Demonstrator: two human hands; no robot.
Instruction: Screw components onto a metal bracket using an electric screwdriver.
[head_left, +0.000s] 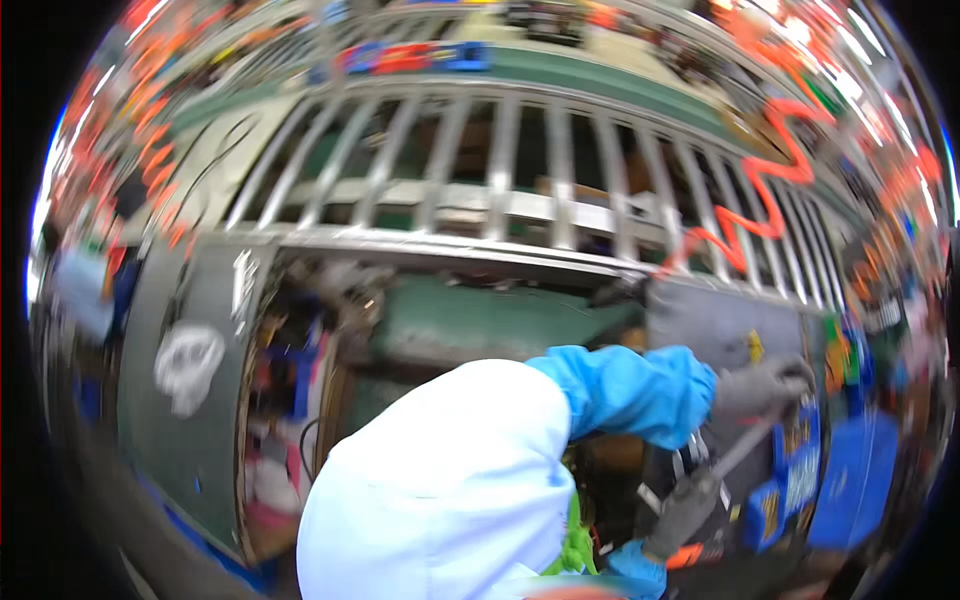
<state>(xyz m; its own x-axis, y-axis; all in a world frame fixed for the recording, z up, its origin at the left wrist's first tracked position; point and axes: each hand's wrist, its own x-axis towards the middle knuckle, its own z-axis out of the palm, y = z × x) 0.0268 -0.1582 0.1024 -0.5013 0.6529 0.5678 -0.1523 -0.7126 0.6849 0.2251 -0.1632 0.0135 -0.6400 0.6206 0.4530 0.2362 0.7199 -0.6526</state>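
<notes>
Head view, blurred by motion and bent hard at the rim, shows two grey-gloved hands low on the right side. One hand (765,385), at the end of a blue sleeve (630,392), is closed around the upper end of a slim grey rod-like tool (738,452); the other hand (688,515), below and slightly left of it, is wrapped around the lower end of the same tool, with something orange (684,556) just under its fingers. Which hand is the person's left and which the right I cannot tell, since the sleeve seems to cross over from the left (the fisheye makes this hard to judge). A large white rounded shape (450,490), probably a garment over the arm or shoulder, fills the lower middle left of the hands and hides whatever lies behind it. Above the hands runs a rack of pale metal bars (500,170), and a coiled orange hose (770,190) hangs above the upper hand. Right of the hands sit blue boxes (800,470), their print unreadable. Far left of the hands is a dark panel (185,400) bearing a white smudged mark. A bright green scrap (578,545) shows just left of the lower hand, partly covered.
</notes>
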